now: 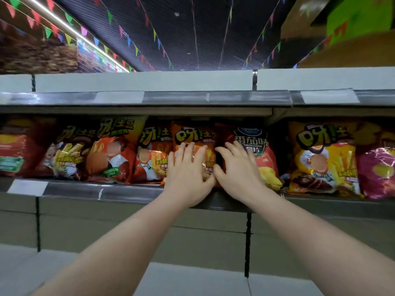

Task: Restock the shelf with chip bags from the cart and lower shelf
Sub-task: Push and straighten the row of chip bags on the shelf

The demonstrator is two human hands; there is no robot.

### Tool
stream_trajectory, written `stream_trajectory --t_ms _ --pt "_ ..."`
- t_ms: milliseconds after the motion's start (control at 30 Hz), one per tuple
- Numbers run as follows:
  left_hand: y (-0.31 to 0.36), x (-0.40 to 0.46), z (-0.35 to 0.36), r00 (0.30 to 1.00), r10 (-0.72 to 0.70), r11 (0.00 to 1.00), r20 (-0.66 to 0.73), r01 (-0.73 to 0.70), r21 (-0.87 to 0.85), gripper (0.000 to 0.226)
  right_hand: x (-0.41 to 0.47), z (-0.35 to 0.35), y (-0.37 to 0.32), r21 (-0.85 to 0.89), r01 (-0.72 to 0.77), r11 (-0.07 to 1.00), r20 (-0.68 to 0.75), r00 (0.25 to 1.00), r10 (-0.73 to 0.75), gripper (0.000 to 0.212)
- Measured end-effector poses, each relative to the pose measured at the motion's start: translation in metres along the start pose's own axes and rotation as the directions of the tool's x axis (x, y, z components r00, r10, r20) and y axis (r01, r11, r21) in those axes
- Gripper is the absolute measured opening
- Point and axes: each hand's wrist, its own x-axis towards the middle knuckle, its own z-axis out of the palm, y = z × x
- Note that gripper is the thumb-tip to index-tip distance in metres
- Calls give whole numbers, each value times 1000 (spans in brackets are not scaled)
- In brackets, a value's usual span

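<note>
Both hands lie flat, fingers straight, holding nothing: left hand (188, 171) presses the upright orange chip bag (192, 135), right hand (239, 167) the red bag (256, 150) just right, on the shelf (128, 191)

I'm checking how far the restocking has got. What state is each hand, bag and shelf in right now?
left hand: open, fingers flat against the orange fries bag
right hand: open, fingers spread on the tomato chip bag
orange fries bag: upright on the shelf, pressed by the left hand
tomato chip bag: upright, leaning slightly, under the right hand
yellow fries bag: upright, untouched
shelf: filled with a row of standing bags
</note>
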Motion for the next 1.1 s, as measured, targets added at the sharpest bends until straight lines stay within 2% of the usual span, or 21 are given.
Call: stream_trajectory --t_ms 133,400,667,867,1033,1100 --pt "-22 -11 -11 994 -84 996 -64 83 -10 64 1 5 -12 59 108 992 10 994 -109 52" --pt "-63 -45 -36 945 -289 950 -153 303 77 59 9 29 -44 345 222 912 -14 973 -231 52" --pt "-107 -74 -52 886 -445 883 -128 458 99 56 7 46 -85 352 288 891 39 946 -321 52" --pt "-155 -61 -62 902 -398 895 -165 421 147 56 34 57 -123 309 310 899 0 945 -326 49" --pt "-202 -24 -61 956 -262 938 -131 284 197 59 84 68 -158 215 228 950 -81 973 -215 50" --pt "-215 -4 -59 974 -197 954 -109 216 208 70 106 66 -175 139 201 970 -53 979 -196 46"
